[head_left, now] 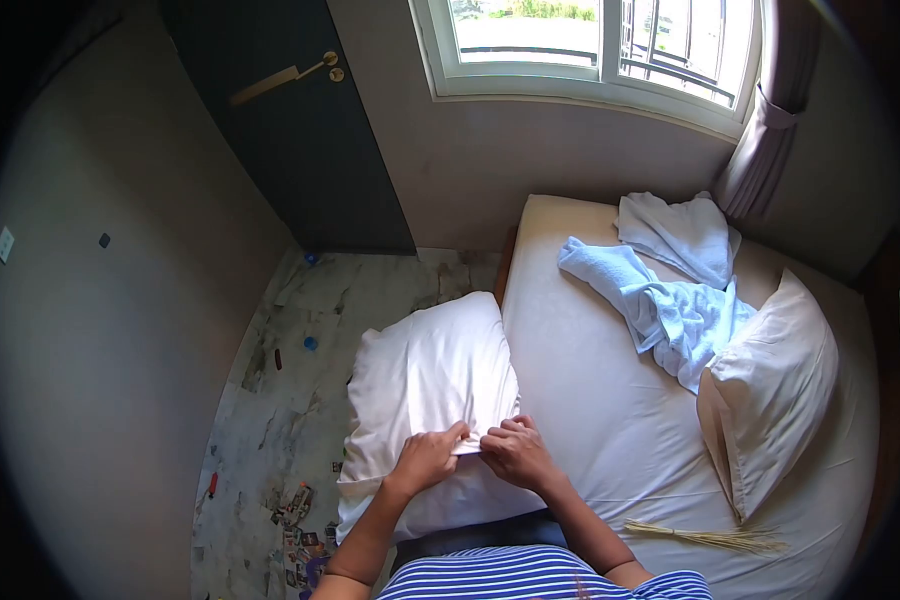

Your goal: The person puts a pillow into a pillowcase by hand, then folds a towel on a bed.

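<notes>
A white pillow [425,365] lies in front of the person, beside the near left part of the bed [585,410] and overlapping its edge in view; what bears its weight is hidden. Both hands are at the pillow's near right corner. The left hand [428,457] has its fingers curled nearly closed, pinching the cloth there. The right hand [519,453] is just beside it, its fingers bent in tight on the same edge — the two fingertips almost meet, a small fold of cloth between them.

On the bed, a light blue towel [680,315] lies crumpled near a white towel [675,235]. A second pillow [785,375] leans at the right, touching the blue one. A bundle of thin straw sticks [705,536] lies nearer the person. Small things are scattered on the marble-look floor [260,440] — among them a blue cap [311,343].
</notes>
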### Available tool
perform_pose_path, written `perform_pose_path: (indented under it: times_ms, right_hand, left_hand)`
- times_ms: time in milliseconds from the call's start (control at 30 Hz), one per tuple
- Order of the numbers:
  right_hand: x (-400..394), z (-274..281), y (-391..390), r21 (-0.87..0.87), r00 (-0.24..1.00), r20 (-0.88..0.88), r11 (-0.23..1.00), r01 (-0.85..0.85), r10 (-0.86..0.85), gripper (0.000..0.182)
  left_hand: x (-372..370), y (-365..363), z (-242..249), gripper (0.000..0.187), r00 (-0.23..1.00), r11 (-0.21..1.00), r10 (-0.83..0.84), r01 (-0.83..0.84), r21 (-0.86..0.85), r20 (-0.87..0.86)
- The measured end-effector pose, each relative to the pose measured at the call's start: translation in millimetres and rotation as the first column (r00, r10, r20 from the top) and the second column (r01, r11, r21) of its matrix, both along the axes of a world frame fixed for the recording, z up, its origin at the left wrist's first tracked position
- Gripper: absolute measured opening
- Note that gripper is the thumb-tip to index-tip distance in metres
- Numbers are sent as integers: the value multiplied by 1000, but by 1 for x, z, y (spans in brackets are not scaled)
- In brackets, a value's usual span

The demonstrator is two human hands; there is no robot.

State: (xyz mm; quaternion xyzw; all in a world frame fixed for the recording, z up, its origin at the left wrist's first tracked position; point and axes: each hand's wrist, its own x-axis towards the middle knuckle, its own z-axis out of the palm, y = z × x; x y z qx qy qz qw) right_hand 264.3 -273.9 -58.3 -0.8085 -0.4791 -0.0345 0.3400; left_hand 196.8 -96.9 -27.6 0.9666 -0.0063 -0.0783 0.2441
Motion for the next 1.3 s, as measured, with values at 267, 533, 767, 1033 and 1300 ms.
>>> perform_pose_path:
  times_ms: [267,533,767,1033,1300]
  right_hand:
    - [-30,14,-39,-84,964,38,962,-259,263,13]
    - [18,-17,-27,-3,949,-36,949,314,-314,21]
    - [-8,-50,-44,-56,922,26,920,387,-386,11]
    - [-16,31,-68,-66,969,246,997,47,-29,1]
    - [1,34,-47,214,996,-55,973,83,-73,8]
  left_hand:
    - [-18,-25,10,48,982,982,-111,132,-137,156]
    - [-16,-30,-17,20,994,989,-58,69,-128,93]
    - [-30,-54,-15,84,958,996,-81,70,50,276]
    - [31,-41,-25,51,870,990,101,-134,34,482]
    - [26,0,10,51,885,994,91,-51,-99,456]
